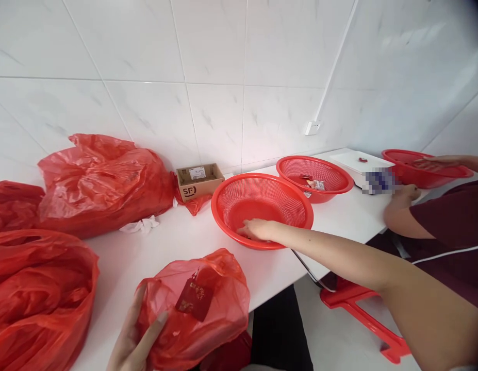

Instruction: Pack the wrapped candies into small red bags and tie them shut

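Observation:
My left hand [140,330] grips the rim of a thin red plastic bag [223,330], thumb inside and fingers outside. Within the bag's mouth lies a dark red packet [195,298] with gold characters. Reaching across to the right, my right hand [258,229] is down inside a red perforated plastic basket [308,219], near its front wall. Its fingers curl toward the basket's bottom, and whatever lies under them is hidden.
Big red plastic bags [103,185] crowd the table's left, with an open cardboard box [200,190] near the wall. Beyond my basket stand a second red basket [339,180] holding small packets, and a white scale [355,159]. At right, a co-worker's hand [435,163] reaches into another basket [409,170].

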A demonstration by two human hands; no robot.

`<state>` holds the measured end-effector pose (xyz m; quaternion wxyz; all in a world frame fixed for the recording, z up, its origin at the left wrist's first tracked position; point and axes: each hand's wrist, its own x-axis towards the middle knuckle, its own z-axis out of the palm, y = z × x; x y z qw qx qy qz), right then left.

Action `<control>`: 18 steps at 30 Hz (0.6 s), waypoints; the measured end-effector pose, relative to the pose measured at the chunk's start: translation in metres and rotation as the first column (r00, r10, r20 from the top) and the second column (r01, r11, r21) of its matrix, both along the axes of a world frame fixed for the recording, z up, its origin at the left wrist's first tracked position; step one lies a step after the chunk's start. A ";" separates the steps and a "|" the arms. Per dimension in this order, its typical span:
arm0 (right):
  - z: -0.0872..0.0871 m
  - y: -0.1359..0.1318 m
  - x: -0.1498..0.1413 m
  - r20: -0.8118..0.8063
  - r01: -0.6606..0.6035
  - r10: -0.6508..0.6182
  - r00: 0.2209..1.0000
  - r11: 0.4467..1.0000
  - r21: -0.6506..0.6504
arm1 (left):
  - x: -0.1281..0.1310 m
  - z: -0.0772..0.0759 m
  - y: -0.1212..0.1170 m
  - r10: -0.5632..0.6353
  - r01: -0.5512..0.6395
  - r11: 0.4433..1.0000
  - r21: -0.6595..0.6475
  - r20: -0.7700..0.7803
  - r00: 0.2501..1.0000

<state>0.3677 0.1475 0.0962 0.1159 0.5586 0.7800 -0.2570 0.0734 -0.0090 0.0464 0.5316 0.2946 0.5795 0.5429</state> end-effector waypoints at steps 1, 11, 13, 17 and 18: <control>-0.002 0.000 -0.002 -0.009 0.002 -0.002 1.000 1.000 -0.005 | 0.002 0.000 0.001 -0.003 0.003 1.000 -0.005 -0.004 1.000; 0.043 -0.004 0.001 -0.562 0.142 -0.048 0.826 0.982 0.124 | 0.001 -0.003 -0.002 -0.081 0.080 0.996 -0.037 -0.008 0.997; 0.049 -0.032 -0.024 -0.848 0.029 -0.018 0.529 1.000 -0.003 | 0.003 -0.003 -0.001 -0.085 0.085 0.995 -0.044 -0.009 0.996; 0.023 -0.089 -0.087 -0.873 -0.185 0.047 0.486 0.981 -0.050 | 0.005 -0.002 0.002 -0.101 0.100 0.995 -0.029 -0.039 0.994; 0.014 -0.097 -0.099 -0.811 -0.150 0.103 0.576 0.989 0.018 | 0.004 -0.002 0.002 -0.103 0.102 0.995 -0.020 -0.053 0.993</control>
